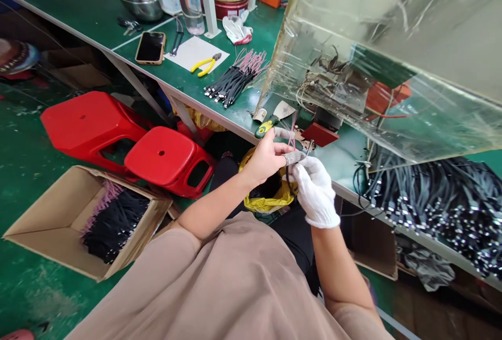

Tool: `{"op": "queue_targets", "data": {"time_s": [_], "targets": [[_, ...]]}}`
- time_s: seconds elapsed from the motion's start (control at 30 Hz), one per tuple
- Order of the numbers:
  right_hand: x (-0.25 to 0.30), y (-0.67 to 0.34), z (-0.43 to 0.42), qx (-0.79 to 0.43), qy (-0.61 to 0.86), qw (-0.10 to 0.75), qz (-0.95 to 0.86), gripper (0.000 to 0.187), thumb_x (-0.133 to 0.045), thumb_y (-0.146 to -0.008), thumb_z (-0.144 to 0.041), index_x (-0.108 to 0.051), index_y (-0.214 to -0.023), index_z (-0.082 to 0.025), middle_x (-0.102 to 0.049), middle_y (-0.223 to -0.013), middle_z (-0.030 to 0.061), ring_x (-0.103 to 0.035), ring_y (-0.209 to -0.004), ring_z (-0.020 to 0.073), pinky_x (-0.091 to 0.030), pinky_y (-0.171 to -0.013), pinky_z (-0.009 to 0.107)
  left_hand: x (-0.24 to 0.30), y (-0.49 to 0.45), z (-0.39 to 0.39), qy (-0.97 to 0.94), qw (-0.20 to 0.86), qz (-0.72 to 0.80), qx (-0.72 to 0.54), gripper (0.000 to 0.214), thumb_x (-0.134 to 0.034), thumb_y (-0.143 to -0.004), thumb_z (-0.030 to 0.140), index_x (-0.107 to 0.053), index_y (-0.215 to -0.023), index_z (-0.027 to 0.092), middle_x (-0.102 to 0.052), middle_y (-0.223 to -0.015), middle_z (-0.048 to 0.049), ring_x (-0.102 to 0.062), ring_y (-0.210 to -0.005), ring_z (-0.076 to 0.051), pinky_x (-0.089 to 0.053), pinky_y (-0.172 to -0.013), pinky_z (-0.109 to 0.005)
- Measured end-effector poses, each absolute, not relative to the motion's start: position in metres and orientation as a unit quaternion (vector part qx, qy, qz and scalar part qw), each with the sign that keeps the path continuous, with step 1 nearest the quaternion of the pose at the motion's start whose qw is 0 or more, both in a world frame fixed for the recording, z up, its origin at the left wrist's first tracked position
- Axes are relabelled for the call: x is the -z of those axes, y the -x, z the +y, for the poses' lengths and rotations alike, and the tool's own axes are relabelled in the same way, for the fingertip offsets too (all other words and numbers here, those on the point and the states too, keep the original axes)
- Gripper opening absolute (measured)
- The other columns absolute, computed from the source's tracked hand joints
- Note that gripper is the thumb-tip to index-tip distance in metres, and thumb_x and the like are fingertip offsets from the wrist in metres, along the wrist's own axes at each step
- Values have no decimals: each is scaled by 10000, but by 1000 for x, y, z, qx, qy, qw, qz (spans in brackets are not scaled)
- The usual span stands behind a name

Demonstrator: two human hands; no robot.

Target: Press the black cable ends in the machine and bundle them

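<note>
A green workbench (259,31) stands above a green floor (35,287).

A green workbench (262,31) carries a smartphone (150,47), a white sheet (196,52) under yellow-handled pliers (206,64), and bundled black cables (231,81).

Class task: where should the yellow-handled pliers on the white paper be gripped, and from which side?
Grip the yellow handles of the pliers from above, away from the metal head. The pliers lie flat on the white paper, with the handles spread apart, so a hand can close around them.
</note>
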State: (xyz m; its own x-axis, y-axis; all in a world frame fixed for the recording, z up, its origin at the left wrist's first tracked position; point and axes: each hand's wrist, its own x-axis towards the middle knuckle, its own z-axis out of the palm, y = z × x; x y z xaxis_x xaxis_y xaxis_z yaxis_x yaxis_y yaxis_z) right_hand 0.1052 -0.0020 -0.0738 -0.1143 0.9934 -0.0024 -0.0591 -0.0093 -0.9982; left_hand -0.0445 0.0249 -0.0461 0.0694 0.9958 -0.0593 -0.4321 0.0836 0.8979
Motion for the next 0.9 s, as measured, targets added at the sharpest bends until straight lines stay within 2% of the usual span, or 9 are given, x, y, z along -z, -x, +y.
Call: {"op": "queue_targets", "data": {"time_s": [0.1,0.17,0.33,0.43,0.5,0.57,0.7,0.8,0.9], "targets": [[75,-110,-4,-556,471,462,-505,280,-733,-866,-451,-631,-1015,-237,-665,-837,-14,-632,-694,109,-577,-688,252,47,44,31,-382,579,391,-605,573,-909,-655,329,-447,-974,212,-679,-731,56,-710,-671,-131,-565,-698,-271],[76,-114,-7,-571,479,451,-492,309,-746,-850,-466,-630,-1015,-232,-667,-828,-11,-649,-703,119,-590,-692,267,47,51,40,-391,522,394,-648,514,-873,-712,344,-455,-984,220,-671,-769,63,-720,-683,-125,-581,-737,-285],[77,-121,-10,-589,487,465,-447,356,-789,-806,-461,-604,-998,-224,-657,-834,-13,-666,-730,126,-612,-696,282,33,97,68,-394,348,390,-756,437,-787,-836,379,-473,-1114,256,-698,-984,-5,-747,-944,-179,-575,-913,-353],[70,-117,-6,-588,472,512,-412,398,-813,-770,-482,-575,-962,-227,-638,-847,-21,-611,-664,99,-606,-654,268,27,119,66,-389,318,378,-777,430,-745,-865,448,-478,-1155,276,-705,-1147,-49,-718,-1074,-196,-569,-944,-352],[62,-109,-5,-606,445,542,-377,441,-841,-726,-501,-564,-938,-231,-605,-820,-35,-555,-610,82,-611,-657,280,33,117,55,-387,351,375,-766,468,-756,-841,474,-489,-1174,281,-682,-1253,-68,-706,-1104,-190,-572,-940,-328],[54,-97,-4,-632,404,565,-344,465,-869,-690,-494,-564,-931,-237,-576,-804,-46,-524,-593,73,-612,-685,284,46,100,37,-381,441,374,-722,561,-824,-761,461,-506,-1184,275,-665,-1300,-81,-710,-1085,-186,-581,-905,-300],[49,-79,-3,-663,357,574,-321,465,-841,-719,-514,-545,-969,-255,-604,-834,-35,-571,-626,101,-599,-661,283,74,53,-4,-400,674,363,-504,746,-968,-545,287,-579,-1178,221,-710,-1197,-113,-732,-956,-209,-599,-826,-298],[46,-90,-5,-656,378,523,-391,419,-764,-807,-517,-559,-1072,-264,-678,-941,-6,-665,-746,145,-618,-763,346,79,34,-20,-423,750,349,-369,453,-933,-621,298,-669,-967,173,-746,-861,-83,-697,-638,-181,-584,-650,-298],[33,-127,-8,-544,447,457,-543,358,-693,-882,-448,-628,-1180,-262,-711,-1121,32,-690,-1004,183,-575,-948,380,70,35,-20,-412,766,363,-334,333,-854,-739,407,-702,-878,145,-724,-736,-61,-491,-384,-72,-463,-459,-245]]}}
